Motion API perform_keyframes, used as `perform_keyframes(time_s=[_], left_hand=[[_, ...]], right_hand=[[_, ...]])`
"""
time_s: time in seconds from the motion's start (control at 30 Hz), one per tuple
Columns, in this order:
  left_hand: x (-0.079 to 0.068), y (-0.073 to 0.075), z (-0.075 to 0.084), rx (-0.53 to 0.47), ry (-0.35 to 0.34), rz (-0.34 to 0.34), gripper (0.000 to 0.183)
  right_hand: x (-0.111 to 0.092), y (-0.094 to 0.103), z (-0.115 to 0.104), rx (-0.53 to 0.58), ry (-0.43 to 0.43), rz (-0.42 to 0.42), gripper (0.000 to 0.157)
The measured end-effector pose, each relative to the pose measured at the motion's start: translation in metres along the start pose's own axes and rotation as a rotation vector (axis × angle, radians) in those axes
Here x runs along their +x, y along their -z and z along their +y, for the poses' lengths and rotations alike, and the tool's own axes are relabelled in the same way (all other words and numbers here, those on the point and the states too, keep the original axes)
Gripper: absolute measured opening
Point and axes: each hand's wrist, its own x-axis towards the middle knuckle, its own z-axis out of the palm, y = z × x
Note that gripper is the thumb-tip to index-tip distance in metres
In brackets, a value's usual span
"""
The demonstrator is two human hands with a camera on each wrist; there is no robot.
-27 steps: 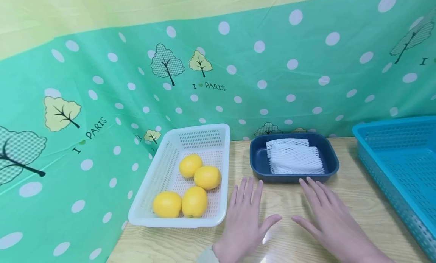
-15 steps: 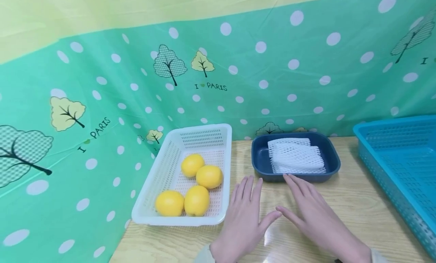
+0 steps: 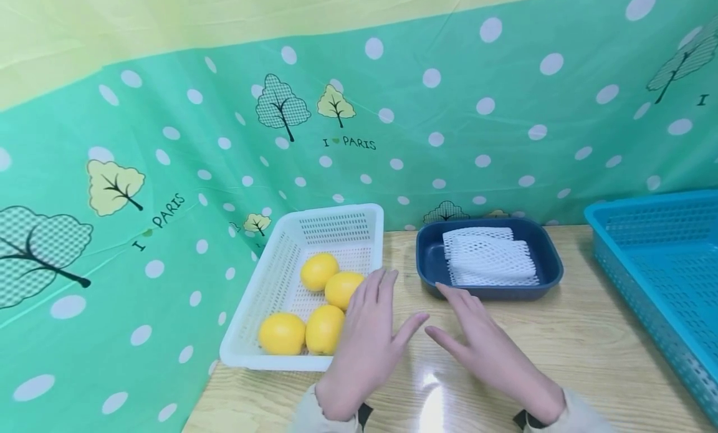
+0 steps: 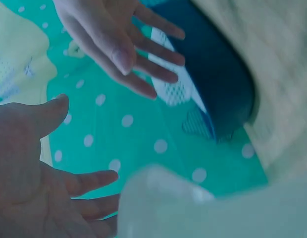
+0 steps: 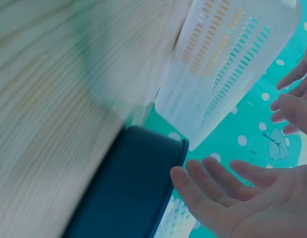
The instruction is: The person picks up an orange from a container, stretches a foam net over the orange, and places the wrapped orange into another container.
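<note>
My left hand (image 3: 367, 339) hovers at the right rim of the white basket (image 3: 241, 360), fingers extended and nothing held. In the head view it hides part of that rim and the edge of one yellow fruit (image 3: 343, 288). Several such lemon-like fruits, smooth and round, lie in the basket. My right hand (image 3: 487, 352) hangs in front of the dark blue tray (image 3: 488, 293), its fingers stretched and holding nothing. White foam net sleeves (image 3: 490, 258) lie in the tray. Both hands show open palms in the wrist views, the left (image 4: 39, 183) and the right (image 5: 257, 198).
A large blue basket (image 3: 611, 258) stands at the right edge of the wooden table (image 3: 583, 333). Behind everything hangs a green dotted curtain (image 3: 348, 171), which also runs along the left side.
The left hand has shifted left and up, over the white basket's edge. My right hand has moved left, toward the left hand. Fruits, tray and sleeves stay put; the head view shifts slightly.
</note>
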Motion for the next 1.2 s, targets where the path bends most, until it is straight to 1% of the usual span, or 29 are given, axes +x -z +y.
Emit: perform_keyframes(time_s=[0.1,0.27,0.47,0.6,0.77,0.9,1.07,1.2], left_hand=[[0.002,0.007,-0.008,-0.010,0.023,0.018,0.076],[0.004,0.015,-0.024,-0.008,0.079,0.020,0.076],[0.004,0.020,-0.039,-0.031,0.135,0.030,0.074],[0.002,0.023,-0.049,-0.040,0.161,0.042,0.068],[-0.001,0.025,-0.060,-0.025,0.186,0.042,0.067],[-0.003,0.026,-0.067,0.005,0.202,0.020,0.071],[-0.006,0.028,-0.073,0.029,0.234,-0.048,0.072],[-0.007,0.028,-0.077,0.030,0.265,-0.109,0.071]], right_hand=[[0.005,-0.005,-0.003,0.043,0.008,-0.007,0.068],[0.011,-0.013,-0.008,0.102,0.028,-0.012,0.070],[0.017,-0.020,-0.013,0.160,-0.013,-0.053,0.071],[0.022,-0.026,-0.017,0.257,-0.030,-0.081,0.068],[0.029,-0.037,-0.020,0.437,-0.100,-0.134,0.068],[0.034,-0.044,-0.021,0.535,-0.133,-0.150,0.069],[0.038,-0.052,-0.024,0.593,-0.160,-0.161,0.070],[0.043,-0.056,-0.027,0.644,-0.235,-0.189,0.069]])
